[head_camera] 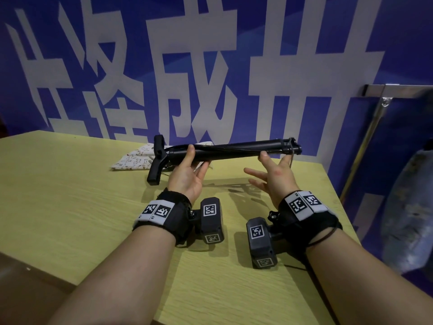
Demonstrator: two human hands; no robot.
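Observation:
A folded black cane (234, 150) with a T-shaped handle at its left end is held level above the yellow table (70, 195). My left hand (187, 174) grips its shaft just right of the handle, thumb over the top and fingers underneath. My right hand (271, 174) is palm up with spread, straight fingers; its thumb and fingertips touch the underside of the shaft near the bundled right end. A thin cord hangs from that end.
A white patterned cloth pouch (133, 160) lies on the table behind the cane's handle. A blue banner with large white characters (187, 66) stands at the back. A metal rail (370, 127) and a dark rounded object (407, 207) are on the right, past the table's edge.

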